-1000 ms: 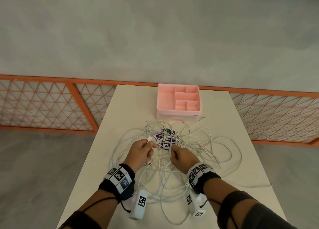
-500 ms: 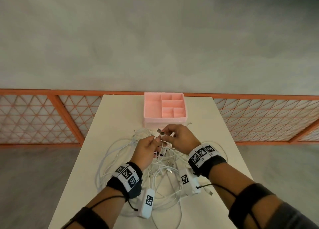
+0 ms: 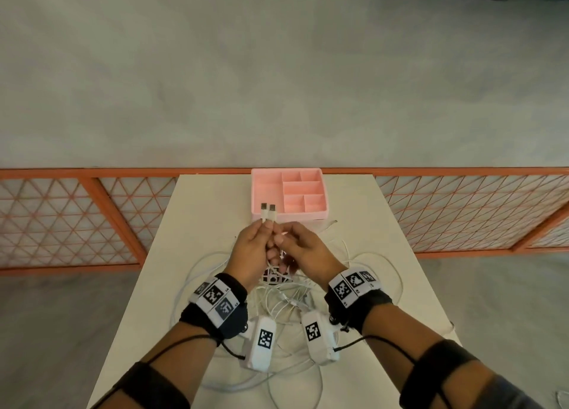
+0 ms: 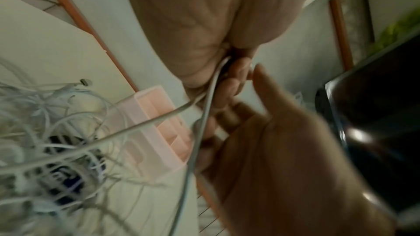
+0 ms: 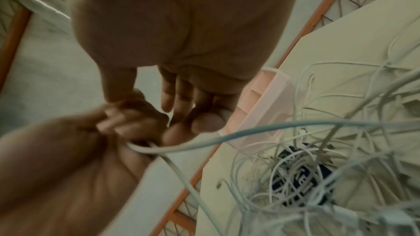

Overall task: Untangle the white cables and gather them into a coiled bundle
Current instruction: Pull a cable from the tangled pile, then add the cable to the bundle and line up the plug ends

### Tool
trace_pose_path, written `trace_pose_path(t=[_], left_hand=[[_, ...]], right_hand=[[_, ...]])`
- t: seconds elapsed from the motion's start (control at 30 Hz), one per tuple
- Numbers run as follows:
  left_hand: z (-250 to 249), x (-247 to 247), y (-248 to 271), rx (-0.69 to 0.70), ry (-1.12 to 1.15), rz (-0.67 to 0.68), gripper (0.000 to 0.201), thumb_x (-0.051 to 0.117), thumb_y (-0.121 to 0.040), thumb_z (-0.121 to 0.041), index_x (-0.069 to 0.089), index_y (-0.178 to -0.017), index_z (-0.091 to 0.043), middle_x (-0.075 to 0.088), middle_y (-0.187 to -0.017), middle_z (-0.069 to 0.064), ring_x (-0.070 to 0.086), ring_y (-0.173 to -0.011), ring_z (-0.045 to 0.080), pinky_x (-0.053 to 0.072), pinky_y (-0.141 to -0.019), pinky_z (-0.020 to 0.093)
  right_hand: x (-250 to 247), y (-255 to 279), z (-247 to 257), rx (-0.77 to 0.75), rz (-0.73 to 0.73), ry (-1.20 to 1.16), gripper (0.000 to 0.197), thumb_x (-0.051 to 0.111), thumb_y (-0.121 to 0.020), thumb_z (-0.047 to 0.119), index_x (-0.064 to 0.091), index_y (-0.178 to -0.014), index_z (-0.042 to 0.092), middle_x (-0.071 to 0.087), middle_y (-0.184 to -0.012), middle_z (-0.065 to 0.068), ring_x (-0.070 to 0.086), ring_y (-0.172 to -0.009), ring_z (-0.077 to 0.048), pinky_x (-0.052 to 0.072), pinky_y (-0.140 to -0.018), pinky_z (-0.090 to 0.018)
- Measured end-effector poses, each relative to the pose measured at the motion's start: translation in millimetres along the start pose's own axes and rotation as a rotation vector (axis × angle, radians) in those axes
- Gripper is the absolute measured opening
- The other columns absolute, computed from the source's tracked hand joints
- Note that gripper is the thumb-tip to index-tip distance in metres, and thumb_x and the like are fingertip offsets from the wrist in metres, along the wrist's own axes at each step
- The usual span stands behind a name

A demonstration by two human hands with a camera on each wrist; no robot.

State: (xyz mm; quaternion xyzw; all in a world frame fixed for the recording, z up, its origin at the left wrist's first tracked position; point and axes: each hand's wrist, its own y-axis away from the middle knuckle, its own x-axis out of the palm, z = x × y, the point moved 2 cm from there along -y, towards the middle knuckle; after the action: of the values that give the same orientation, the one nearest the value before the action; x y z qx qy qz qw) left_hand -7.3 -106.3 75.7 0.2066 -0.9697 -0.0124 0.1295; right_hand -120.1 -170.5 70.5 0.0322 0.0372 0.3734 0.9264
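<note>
1. White cables [image 3: 295, 288] sprawl in a loose tangle over the middle of the cream table [image 3: 203, 211], and in the head view I have both hands lifted above the heap.
2. My left hand [image 3: 251, 248] pinches two cable ends, so their two USB plugs [image 3: 268, 211] stand upright side by side in front of the pink organiser tray [image 3: 288, 216].
3. My right hand [image 3: 303, 247] sits right against the left one, its thumb and fingers closed on the same strands just beneath the plugs.
4. The tray sits at the far end of the table, near the orange mesh railing [image 3: 92, 211]; something dark [image 3: 275, 274] shows through the tangle below my hands.
5. Left wrist view, blurred: two cable strands [image 4: 204, 112] run down out of my left hand [image 4: 204, 24] toward the heap [image 4: 45, 132] on the table, and the right hand [image 4: 272, 150] comes in from below, fingers touching.
6. Right wrist view: my right hand [image 5: 181, 42] has its fingers curled down and meets the left hand [image 5: 90, 141], from which a strand [image 5: 250, 130] arcs out over the tangle [image 5: 318, 168] beside the tray [image 5: 261, 105].
7. How tightly the right fingers grip, I cannot tell from this view.
</note>
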Motion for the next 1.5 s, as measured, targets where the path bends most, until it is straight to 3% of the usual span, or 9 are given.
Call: trace_pose_path(t=[0.23, 0.43, 0.57, 0.77, 0.97, 1.07, 1.27, 1.37, 1.5], left_hand=[[-37.3, -10.3, 0.2, 0.109, 0.081, -0.044, 0.029, 0.037, -0.108, -0.027, 0.054, -0.093, -0.009, 0.040, -0.060, 0.001, 0.034, -0.045, 0.014, 0.030, -0.049, 0.025], [-56.5, -13.0, 5.2, 0.122, 0.161, 0.006, 0.029, 0.035, -0.108, -0.026, 0.053, -0.092, -0.010, 0.033, -0.059, -0.003, 0.026, -0.044, 0.008, 0.025, -0.041, 0.018], [-47.4, -18.5, 6.1, 0.112, 0.101, -0.056, 0.027, 0.038, -0.108, -0.028, 0.052, -0.092, -0.011, 0.032, -0.057, -0.006, 0.025, -0.045, 0.006, 0.022, -0.040, 0.016], [-3.5, -36.2, -1.5, 0.142, -0.391, -0.133, 0.024, 0.048, -0.104, -0.019, 0.068, -0.093, -0.011, 0.041, -0.049, -0.014, 0.033, -0.044, 0.004, 0.027, -0.048, 0.025], [11.8, -12.9, 5.9, 0.029, -0.087, -0.070, 0.026, 0.045, -0.106, -0.020, 0.062, -0.088, -0.012, 0.048, -0.059, -0.002, 0.027, -0.044, 0.009, 0.024, -0.042, 0.018], [19.3, -13.5, 6.5, -0.019, -0.057, -0.027, 0.025, 0.046, -0.105, -0.020, 0.062, -0.089, -0.011, 0.058, -0.077, 0.013, 0.027, -0.042, 0.009, 0.024, -0.041, 0.018], [37.7, -26.3, 11.7, -0.102, -0.190, -0.024, 0.025, 0.050, -0.104, -0.017, 0.071, -0.097, -0.005, 0.058, -0.066, 0.003, 0.030, -0.041, 0.008, 0.030, -0.041, 0.021], [36.5, -25.0, 12.7, -0.103, -0.131, -0.075, 0.025, 0.051, -0.103, -0.016, 0.071, -0.098, -0.002, 0.052, -0.065, 0.003, 0.028, -0.040, 0.007, 0.027, -0.039, 0.018], [35.7, -26.9, 11.1, -0.037, -0.252, -0.147, 0.027, 0.055, -0.101, -0.018, 0.069, -0.085, -0.004, 0.047, -0.047, -0.011, 0.033, -0.038, 0.005, 0.028, -0.044, 0.020]], right_hand=[[18.2, 2.6, -7.4, 0.164, 0.251, -0.096, 0.047, 0.040, -0.098, 0.047, 0.072, -0.099, 0.013, 0.072, -0.096, -0.020, 0.056, -0.059, -0.024, 0.037, -0.051, -0.027], [22.1, 19.0, -37.0, 0.376, 0.358, 0.128, 0.017, 0.050, -0.077, 0.007, 0.066, -0.079, 0.009, 0.064, -0.076, -0.008, 0.058, -0.062, -0.019, 0.048, -0.060, -0.030], [2.6, 18.3, -46.0, 0.292, 0.280, 0.326, 0.015, 0.057, -0.093, 0.004, 0.071, -0.089, 0.006, 0.070, -0.071, -0.001, 0.065, -0.064, -0.016, 0.055, -0.061, -0.026], [-22.9, 2.6, 5.2, 0.050, -0.088, -0.026, 0.010, 0.064, -0.089, -0.005, 0.071, -0.096, -0.004, 0.069, -0.072, -0.017, 0.070, -0.065, -0.023, 0.062, -0.071, -0.034], [-8.4, 4.8, 45.1, -0.068, 0.003, -0.074, 0.011, 0.057, -0.085, -0.016, 0.065, -0.091, -0.011, 0.069, -0.091, -0.031, 0.069, -0.081, -0.032, 0.058, -0.083, -0.042], [-6.9, 7.1, 44.6, -0.101, -0.008, -0.135, 0.019, 0.049, -0.083, -0.020, 0.065, -0.081, -0.009, 0.063, -0.084, -0.037, 0.067, -0.073, -0.031, 0.056, -0.073, -0.036], [-18.9, 0.3, 42.5, -0.116, -0.227, -0.352, 0.026, 0.060, -0.084, -0.016, 0.067, -0.101, 0.002, 0.056, -0.060, -0.009, 0.054, -0.049, -0.020, 0.042, -0.049, -0.026], [-24.8, 0.3, 27.8, 0.075, -0.270, -0.121, 0.018, 0.071, -0.084, 0.000, 0.065, -0.100, 0.006, 0.059, -0.066, -0.009, 0.044, -0.044, -0.016, 0.036, -0.045, -0.025], [-26.8, 5.2, 11.8, 0.276, -0.076, 0.320, 0.016, 0.071, -0.088, 0.021, 0.073, -0.081, 0.008, 0.051, -0.053, -0.002, 0.039, -0.045, -0.016, 0.033, -0.046, -0.025]])
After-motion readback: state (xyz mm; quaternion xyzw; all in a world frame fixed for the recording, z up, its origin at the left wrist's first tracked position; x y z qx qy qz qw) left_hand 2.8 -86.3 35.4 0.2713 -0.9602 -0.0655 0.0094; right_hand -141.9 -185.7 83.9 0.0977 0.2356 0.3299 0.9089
